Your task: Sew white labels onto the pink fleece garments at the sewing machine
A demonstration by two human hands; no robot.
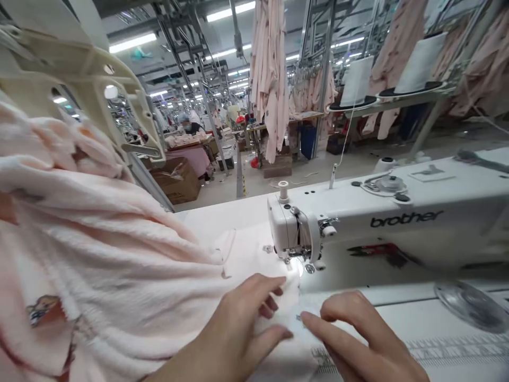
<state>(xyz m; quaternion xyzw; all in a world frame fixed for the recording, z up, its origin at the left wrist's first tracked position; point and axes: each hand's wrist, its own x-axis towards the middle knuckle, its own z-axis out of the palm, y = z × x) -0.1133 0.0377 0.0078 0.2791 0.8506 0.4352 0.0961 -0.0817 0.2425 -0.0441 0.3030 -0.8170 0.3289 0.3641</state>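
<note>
Pale pink plush fabric point(131, 265) is heaped on the left and runs flat across the sewing machine's bed. Over its flat part is my left hand point(242, 323), thumb and fingers apart, fingertips close to the lit needle area. My right hand point(358, 334) is to the right, thumb and bent finger brought together at a small whitish label point(305, 321) with a dark mark. Its other fingers are partly hidden. Just beyond both hands stands the head of a white sewing machine point(292, 228), its presser foot point(289, 263) down near the fabric.
Red-handled snippers point(377, 250) are on the machine's body. A ruler strip point(457, 347) and a clear round disc point(471, 305) lie at the right. Thread cones point(356, 82) stand behind. A cream plastic frame point(99, 69) rises at the left, with a cardboard box point(178, 180) beyond.
</note>
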